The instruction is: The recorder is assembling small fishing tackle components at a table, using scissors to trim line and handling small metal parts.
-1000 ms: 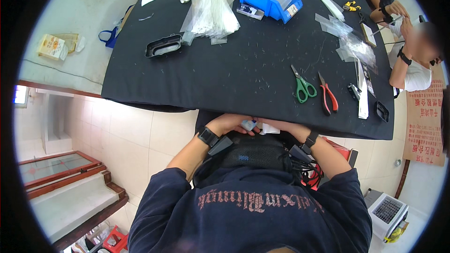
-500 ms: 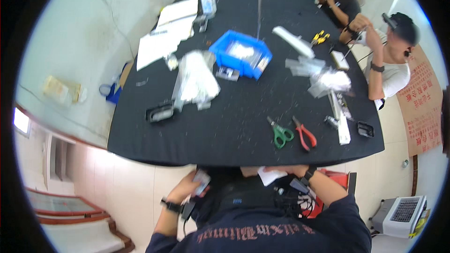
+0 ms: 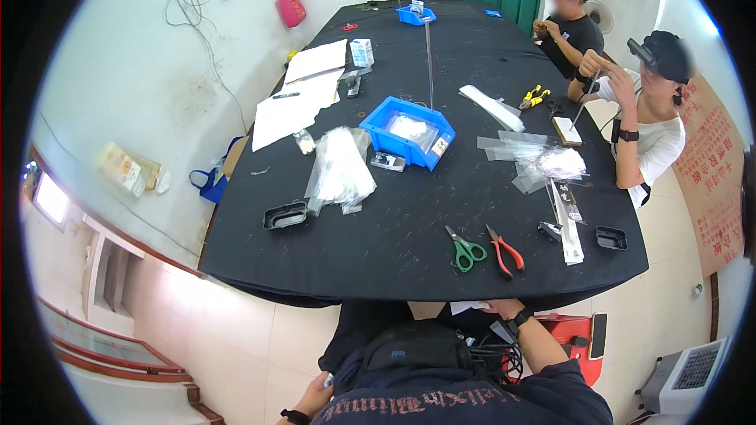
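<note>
Low beside my left hip is my left hand (image 3: pixel 317 392), closed, with a small whitish bit showing at its fingers; the rest is hidden by my dark clothing. My right hand (image 3: pixel 502 309) is at the table's front edge, its fingers closed on a white paper-like piece (image 3: pixel 470 307) partly under the edge. On the black-covered table nearest to it lie green-handled scissors (image 3: pixel 466 252) and red-handled pliers (image 3: pixel 505 253). A black oval tray (image 3: pixel 285 216) stands at the left, and a small black tray (image 3: pixel 611 238) at the right.
A blue bin (image 3: pixel 402 142) holds small clear packets mid-table. Clear bags (image 3: pixel 344 169) are heaped left of it, more plastic sleeves (image 3: pixel 543 159) right. Paper sheets (image 3: pixel 295 110) lie farther left. A co-worker (image 3: pixel 654 122) holds a thin rod at the right; others sit farther back. Beside me is a red stool (image 3: pixel 568 330).
My left hand has dropped from in front of my lap to my left hip, and the small packet it held is mostly out of sight. My right hand still grips the white piece.
</note>
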Demonstrator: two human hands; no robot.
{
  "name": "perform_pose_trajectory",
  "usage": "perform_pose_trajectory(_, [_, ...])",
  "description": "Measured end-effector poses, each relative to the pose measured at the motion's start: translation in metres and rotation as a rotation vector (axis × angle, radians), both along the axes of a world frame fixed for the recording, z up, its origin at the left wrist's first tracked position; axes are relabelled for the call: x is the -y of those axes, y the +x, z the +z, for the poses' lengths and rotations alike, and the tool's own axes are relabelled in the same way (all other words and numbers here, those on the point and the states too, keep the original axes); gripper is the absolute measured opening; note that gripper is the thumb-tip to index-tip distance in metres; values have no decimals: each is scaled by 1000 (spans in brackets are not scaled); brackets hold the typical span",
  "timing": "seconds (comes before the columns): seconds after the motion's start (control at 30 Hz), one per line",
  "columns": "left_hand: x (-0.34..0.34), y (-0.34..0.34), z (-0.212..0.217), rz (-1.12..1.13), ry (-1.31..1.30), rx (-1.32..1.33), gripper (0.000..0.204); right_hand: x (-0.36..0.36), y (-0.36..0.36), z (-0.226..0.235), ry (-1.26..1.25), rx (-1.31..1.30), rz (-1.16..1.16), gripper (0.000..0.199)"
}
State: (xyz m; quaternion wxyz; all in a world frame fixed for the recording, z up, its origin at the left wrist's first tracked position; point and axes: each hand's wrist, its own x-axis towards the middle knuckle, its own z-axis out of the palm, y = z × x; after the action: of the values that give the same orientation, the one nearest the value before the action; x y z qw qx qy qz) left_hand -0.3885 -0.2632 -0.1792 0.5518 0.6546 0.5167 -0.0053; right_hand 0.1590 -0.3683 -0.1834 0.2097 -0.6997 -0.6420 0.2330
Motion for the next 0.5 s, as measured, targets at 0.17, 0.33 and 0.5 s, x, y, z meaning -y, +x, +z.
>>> perform_pose_trajectory(0.17, [18, -14, -103, 206, 82, 223, 28, 5, 6, -14, 106, 16, 59, 39])
perform_pose_trajectory(0.33, [5, -11, -126, 116, 287, -130, 31, 3, 13, -57, 255, -152, 77, 36])
perform_pose_trajectory(0.5, [-20, -18, -134, -389, 274, -437, 35, 2, 14, -102, 12, -1494, -251, 35])
